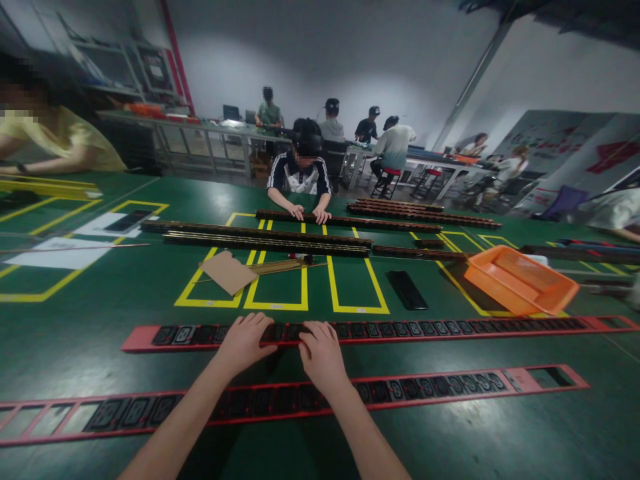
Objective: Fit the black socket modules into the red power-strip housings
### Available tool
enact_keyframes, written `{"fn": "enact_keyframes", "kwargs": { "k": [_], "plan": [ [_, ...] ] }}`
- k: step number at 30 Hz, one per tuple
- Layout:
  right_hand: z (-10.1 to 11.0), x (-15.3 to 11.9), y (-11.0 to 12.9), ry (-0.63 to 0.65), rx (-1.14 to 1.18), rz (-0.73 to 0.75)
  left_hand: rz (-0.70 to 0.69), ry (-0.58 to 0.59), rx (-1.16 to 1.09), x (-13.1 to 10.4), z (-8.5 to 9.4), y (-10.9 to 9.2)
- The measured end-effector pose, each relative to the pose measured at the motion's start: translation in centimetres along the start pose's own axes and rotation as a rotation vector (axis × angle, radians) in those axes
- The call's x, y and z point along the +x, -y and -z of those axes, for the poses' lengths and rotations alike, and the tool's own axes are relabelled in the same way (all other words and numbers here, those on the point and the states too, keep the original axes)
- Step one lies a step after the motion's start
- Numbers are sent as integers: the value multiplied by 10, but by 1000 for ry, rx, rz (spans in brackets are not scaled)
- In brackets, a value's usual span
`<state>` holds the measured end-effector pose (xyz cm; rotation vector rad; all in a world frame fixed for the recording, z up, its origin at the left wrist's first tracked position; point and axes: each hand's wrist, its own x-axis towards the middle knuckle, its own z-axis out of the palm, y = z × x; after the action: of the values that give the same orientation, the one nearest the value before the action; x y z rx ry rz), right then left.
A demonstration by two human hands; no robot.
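Note:
A long red power strip panel (425, 328) with a row of black sockets lies across the green table. My left hand (249, 343) grips it left of the middle, fingers over the far edge and thumb on the near side. Close by, my right hand (323, 352) holds the same panel with curled fingers, a short gap from the left. Under my forearms, nearer to me, lies a second red power strip panel (380, 393), also fitted with black sockets; some openings at its left end are unfilled. My arms hide part of it.
Beyond the panels lie a black phone (407, 289), a cardboard piece (229, 272), an orange bin (523, 280) and long dark strips (270, 237). A co-worker (300, 170) opposite has both hands on another strip. Yellow tape marks the green table (135, 273).

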<state>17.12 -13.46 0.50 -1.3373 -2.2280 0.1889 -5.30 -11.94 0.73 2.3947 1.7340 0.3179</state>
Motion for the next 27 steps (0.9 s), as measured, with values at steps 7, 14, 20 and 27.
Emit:
{"fn": "enact_keyframes", "kwargs": {
  "k": [7, 14, 20, 27],
  "plan": [
    [0, -1, 1, 19, -48, -5, 3, 4, -8, 0, 1, -1],
    [-1, 0, 2, 25, -7, 9, 25, 27, 0, 1, 3, -3],
    [2, -1, 1, 46, 34, 68, 8, 24, 23, 2, 6, -5],
    [3, -2, 4, 38, 62, 157, -69, 94, 84, 1, 5, -11]
  ]
}}
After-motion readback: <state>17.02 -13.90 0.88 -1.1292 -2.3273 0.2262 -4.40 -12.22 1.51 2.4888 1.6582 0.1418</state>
